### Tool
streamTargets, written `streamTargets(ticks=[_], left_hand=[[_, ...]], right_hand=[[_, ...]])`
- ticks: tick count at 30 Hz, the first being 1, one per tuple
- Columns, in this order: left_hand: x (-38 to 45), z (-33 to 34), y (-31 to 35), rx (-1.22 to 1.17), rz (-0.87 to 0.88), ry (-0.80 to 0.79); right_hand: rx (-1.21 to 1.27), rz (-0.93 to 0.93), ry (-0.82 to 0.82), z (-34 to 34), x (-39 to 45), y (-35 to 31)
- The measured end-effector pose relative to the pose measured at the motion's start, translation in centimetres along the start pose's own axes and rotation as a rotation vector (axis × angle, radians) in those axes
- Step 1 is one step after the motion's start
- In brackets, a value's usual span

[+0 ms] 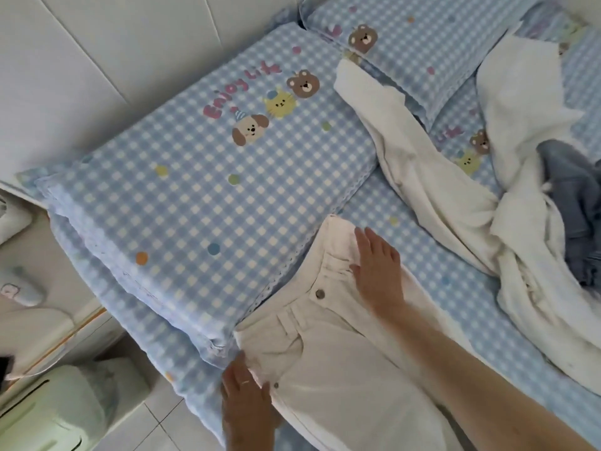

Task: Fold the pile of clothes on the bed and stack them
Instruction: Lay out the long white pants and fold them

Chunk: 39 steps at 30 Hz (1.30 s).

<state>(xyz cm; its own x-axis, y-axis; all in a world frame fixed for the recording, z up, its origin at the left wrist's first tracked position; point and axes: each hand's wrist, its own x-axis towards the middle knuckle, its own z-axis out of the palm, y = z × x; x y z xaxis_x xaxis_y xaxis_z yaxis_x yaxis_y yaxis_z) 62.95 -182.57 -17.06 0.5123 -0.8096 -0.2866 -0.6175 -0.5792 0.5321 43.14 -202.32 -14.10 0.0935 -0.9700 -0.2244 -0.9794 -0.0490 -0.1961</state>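
A pair of cream-white trousers (328, 362) lies flat on the blue checked bed sheet (432, 255), waistband toward the pillow. My right hand (379, 271) rests flat on the waistband's far side with its fingers straight. At the waistband's near corner by the pocket is my left hand (244, 398), fingers touching the cloth edge. To the right sprawls an unfolded white garment (432, 190), and beside it a crumpled pile of white cloth with a blue denim piece (572, 203).
A large blue checked pillow (201, 177) with cartoon animals lies left of the trousers; a second pillow (419, 43) sits at the top. White wall panels are behind. At the lower left stand a pale green appliance (48, 415) and tiled floor.
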Motion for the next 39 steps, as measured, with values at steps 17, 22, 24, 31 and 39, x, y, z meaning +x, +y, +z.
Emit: streamTargets(ticks=[17,22,24,31,39], left_hand=[[2.1,14.4,27.5,0.361,1.408,-0.168],[6.0,16.9,31.4,0.425,1.286,-0.308],[5.7,18.4,31.6,0.562,1.367,-0.439],[3.4,22.4,32.3,0.649,1.447,-0.641],[2.9,24.3,33.4,0.694,1.195,-0.4]], right_hand=[[-0.043,0.576,0.046,-5.4,-15.5,22.1],[-0.206,0.633,-0.011,-4.7,-16.5,25.7],[-0.263,0.69,0.003,-3.4,-18.9,27.2],[-0.294,0.677,0.132,-4.8,-18.1,34.2],[-0.169,0.707,0.08,-2.3,-25.3,34.9]])
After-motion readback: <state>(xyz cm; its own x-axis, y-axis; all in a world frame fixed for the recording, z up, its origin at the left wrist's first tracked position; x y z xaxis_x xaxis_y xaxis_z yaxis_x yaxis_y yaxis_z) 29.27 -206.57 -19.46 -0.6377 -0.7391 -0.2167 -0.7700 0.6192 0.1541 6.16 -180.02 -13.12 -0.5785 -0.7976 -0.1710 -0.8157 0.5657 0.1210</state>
